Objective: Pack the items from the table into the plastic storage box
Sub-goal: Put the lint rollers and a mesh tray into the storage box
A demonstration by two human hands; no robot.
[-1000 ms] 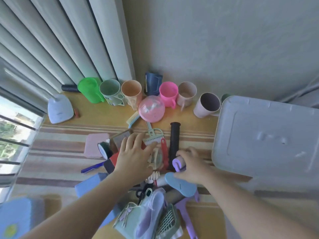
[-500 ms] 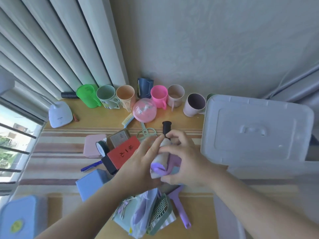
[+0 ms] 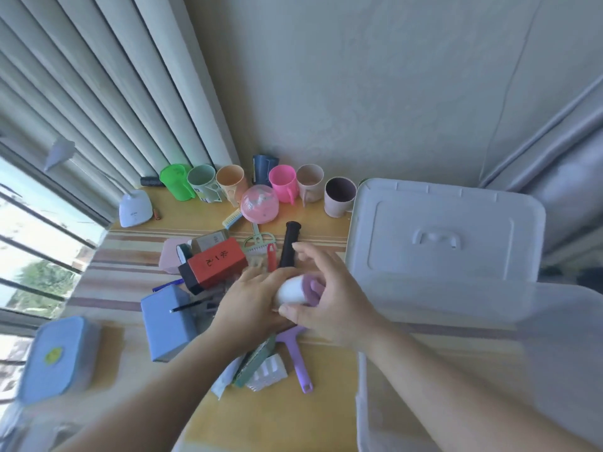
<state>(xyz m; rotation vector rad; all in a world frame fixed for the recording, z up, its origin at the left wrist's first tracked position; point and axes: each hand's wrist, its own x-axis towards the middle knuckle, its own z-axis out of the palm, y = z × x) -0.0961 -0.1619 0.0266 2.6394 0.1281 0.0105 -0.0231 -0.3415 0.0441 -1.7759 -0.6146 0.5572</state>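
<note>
Head view: both hands hold a small white and lilac roller-shaped item [image 3: 295,290] above the cluttered desk [image 3: 277,415]; its exact type cannot be told. Its rounded white end faces the left hand [image 3: 253,305], lilac end toward the right hand [image 3: 329,298], long axis roughly left-right. Left fingers curl beneath it; right fingers [image 3: 313,259] arch over it, thumb at its near side. Translucent plastic storage box [image 3: 489,337] stands just right, its white lid [image 3: 447,230] behind. Plastic cups [image 3: 284,184] line the wall.
</note>
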